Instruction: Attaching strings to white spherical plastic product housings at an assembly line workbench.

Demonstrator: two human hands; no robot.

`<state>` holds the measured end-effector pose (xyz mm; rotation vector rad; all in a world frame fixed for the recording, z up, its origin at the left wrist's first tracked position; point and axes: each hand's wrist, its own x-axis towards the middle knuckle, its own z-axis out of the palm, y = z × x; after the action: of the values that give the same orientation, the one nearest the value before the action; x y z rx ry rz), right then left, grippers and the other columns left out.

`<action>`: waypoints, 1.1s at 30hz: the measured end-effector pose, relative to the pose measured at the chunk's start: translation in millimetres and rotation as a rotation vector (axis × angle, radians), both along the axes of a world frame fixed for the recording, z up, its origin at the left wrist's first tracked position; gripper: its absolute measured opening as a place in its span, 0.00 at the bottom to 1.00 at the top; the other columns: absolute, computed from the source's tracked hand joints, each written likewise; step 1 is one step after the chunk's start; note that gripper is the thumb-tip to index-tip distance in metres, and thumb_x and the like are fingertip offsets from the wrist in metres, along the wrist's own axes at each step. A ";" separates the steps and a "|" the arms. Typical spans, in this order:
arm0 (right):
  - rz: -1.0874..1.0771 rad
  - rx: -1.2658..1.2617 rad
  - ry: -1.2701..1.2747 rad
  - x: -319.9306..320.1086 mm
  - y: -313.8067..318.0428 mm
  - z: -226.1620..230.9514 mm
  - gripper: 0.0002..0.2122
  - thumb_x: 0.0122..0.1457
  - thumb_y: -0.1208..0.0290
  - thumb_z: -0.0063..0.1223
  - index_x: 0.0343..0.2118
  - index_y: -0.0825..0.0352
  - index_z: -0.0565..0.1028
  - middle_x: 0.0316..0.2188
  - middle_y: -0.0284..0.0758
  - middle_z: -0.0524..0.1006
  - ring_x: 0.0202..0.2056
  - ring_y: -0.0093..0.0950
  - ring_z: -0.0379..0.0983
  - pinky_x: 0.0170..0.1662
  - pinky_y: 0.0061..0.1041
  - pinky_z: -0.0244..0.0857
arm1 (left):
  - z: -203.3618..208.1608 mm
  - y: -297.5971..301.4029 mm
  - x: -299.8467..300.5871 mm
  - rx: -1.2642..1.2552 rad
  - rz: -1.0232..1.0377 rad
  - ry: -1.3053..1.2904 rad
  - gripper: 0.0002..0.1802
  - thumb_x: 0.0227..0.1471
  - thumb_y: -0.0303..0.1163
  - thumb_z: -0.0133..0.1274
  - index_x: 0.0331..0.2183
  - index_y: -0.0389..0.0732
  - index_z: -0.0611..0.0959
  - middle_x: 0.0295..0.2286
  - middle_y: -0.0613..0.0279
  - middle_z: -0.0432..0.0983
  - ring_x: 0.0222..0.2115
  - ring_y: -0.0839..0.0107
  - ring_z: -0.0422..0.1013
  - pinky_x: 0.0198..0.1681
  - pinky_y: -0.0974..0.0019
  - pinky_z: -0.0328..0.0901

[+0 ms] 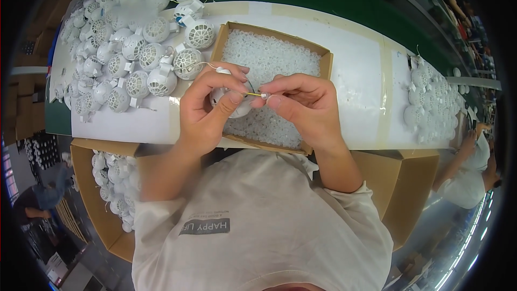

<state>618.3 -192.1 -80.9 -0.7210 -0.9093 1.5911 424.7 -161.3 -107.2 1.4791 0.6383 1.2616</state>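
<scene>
Over a shallow cardboard tray point(323, 67), both of my hands meet at a thin yellow wire point(251, 94). My left hand point(212, 94) is closed, thumb and forefinger pinching near the wire. A white round housing point(240, 109) sits under its fingers, partly hidden by them. My right hand point(307, 102) is closed too, its fingertips pinching a small whitish piece point(264, 96) at the wire's right end. Many small clear plastic pieces point(269, 54) fill the tray beneath. A dark wire also rises between the hands.
White round housings with grilles point(151, 56) are heaped on the left of the white table point(358, 64). More white parts point(428, 102) lie at the right end. An open carton point(113, 237) with housings stands at lower left, another carton point(414, 183) at lower right. A co-worker point(468, 167) is far right.
</scene>
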 end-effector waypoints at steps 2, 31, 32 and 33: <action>-0.011 0.012 0.015 -0.5 -1.2 -0.5 0.09 0.57 0.87 0.55 0.41 0.76 0.79 0.36 0.43 0.81 0.36 0.27 0.78 0.42 0.24 0.70 | 0.8 -0.3 0.8 0.060 0.046 0.062 0.04 0.56 0.24 0.58 0.35 0.37 0.80 0.38 0.55 0.74 0.45 0.60 0.72 0.53 0.57 0.64; -0.374 0.559 -0.747 -4.9 -10.2 -2.4 0.10 0.49 0.85 0.62 0.36 0.71 0.82 0.31 0.36 0.80 0.35 0.29 0.71 0.39 0.25 0.65 | 20.3 -21.9 19.8 0.391 0.236 0.653 0.62 0.31 0.37 0.74 0.64 0.33 0.60 0.37 0.51 0.76 0.34 0.60 0.73 0.35 0.61 0.69; -0.377 0.595 -0.746 -3.0 -8.9 -4.7 0.10 0.48 0.85 0.63 0.35 0.71 0.83 0.30 0.36 0.80 0.34 0.30 0.71 0.37 0.25 0.65 | 22.1 -22.3 20.9 0.385 0.228 0.661 0.61 0.31 0.36 0.73 0.64 0.33 0.60 0.36 0.51 0.75 0.33 0.60 0.72 0.34 0.61 0.69; -0.381 0.632 -0.744 -0.9 -7.3 -7.1 0.10 0.47 0.86 0.63 0.34 0.71 0.83 0.29 0.36 0.79 0.33 0.30 0.71 0.36 0.25 0.65 | 24.2 -22.7 22.0 0.380 0.219 0.668 0.60 0.32 0.35 0.73 0.64 0.33 0.60 0.36 0.52 0.75 0.32 0.60 0.72 0.34 0.61 0.69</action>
<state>617.4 -199.3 -88.0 -0.9591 -1.5977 0.6083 446.7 -184.0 -83.0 2.2301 1.0586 1.0745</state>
